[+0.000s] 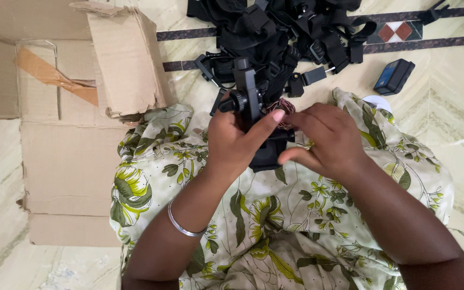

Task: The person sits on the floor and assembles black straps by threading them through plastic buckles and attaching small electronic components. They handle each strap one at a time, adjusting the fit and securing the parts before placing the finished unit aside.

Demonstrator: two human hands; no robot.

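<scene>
Over the lap at center, the left hand (234, 142) grips a black clamp mount (251, 115), the right hand (326, 139) pinching its lower end, a pile of black straps (285, 37) at twelve o'clock, a cardboard box (65, 139) at nine.

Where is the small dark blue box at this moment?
The small dark blue box lies on the floor at upper right in the head view, beside the pile of black straps.

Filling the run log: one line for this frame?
left hand: grips black clamp | right hand: fingers on clamp | behind: strap pile | left: cardboard box
</scene>
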